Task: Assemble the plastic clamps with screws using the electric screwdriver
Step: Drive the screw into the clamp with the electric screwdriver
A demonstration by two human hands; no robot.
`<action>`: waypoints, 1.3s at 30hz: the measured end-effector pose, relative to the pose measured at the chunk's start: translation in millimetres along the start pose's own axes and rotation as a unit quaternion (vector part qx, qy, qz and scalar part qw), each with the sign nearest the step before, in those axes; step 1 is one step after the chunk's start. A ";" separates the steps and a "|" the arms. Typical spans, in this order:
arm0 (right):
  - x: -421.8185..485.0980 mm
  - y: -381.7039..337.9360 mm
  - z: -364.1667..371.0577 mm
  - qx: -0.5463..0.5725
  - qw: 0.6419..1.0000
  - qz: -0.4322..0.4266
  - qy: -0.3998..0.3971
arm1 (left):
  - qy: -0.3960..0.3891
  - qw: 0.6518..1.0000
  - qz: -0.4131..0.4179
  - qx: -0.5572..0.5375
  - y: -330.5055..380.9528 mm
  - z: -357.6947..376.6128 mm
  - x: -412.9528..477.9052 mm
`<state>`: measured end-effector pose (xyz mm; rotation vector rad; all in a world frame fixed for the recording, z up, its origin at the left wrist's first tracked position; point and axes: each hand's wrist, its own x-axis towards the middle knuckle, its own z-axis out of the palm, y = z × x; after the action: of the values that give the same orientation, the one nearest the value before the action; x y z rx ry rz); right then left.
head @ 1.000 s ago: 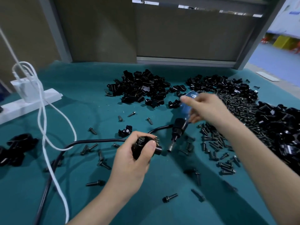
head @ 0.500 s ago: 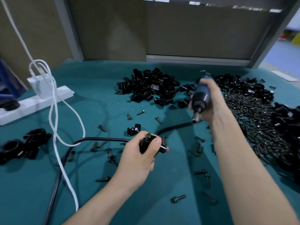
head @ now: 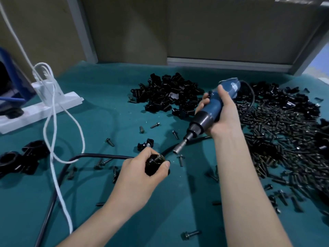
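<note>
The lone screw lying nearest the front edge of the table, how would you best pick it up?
Pinch the lone screw by its shank from straight above, one fingertip on each side. It lies flat on the green cloth, wide head to the left and shank pointing right, with nothing touching it.

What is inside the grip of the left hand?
A black plastic clamp, with what looks like a screw head showing on top. The left hand curls round it, so its underside and sides are covered.
</note>
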<state>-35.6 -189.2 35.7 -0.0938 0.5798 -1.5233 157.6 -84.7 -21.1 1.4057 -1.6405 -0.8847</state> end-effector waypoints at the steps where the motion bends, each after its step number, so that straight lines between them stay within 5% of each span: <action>1: -0.3 1.9 3.4 -0.001 1.000 -0.005 -0.006 | 0.004 1.000 0.006 0.008 -0.8 0.0 0.4; 8: -0.8 0.3 12.9 -0.031 0.993 -0.086 -0.076 | 0.055 0.998 0.006 0.025 -1.9 0.5 1.7; 39: -6.3 22.3 26.0 -0.072 0.988 -0.099 -0.092 | 0.052 0.998 -0.043 -0.008 -4.4 -5.3 9.7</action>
<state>-4.2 -189.2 50.8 -0.4106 0.5443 -1.6428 163.6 -95.0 -21.4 1.4953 -1.5011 -0.8564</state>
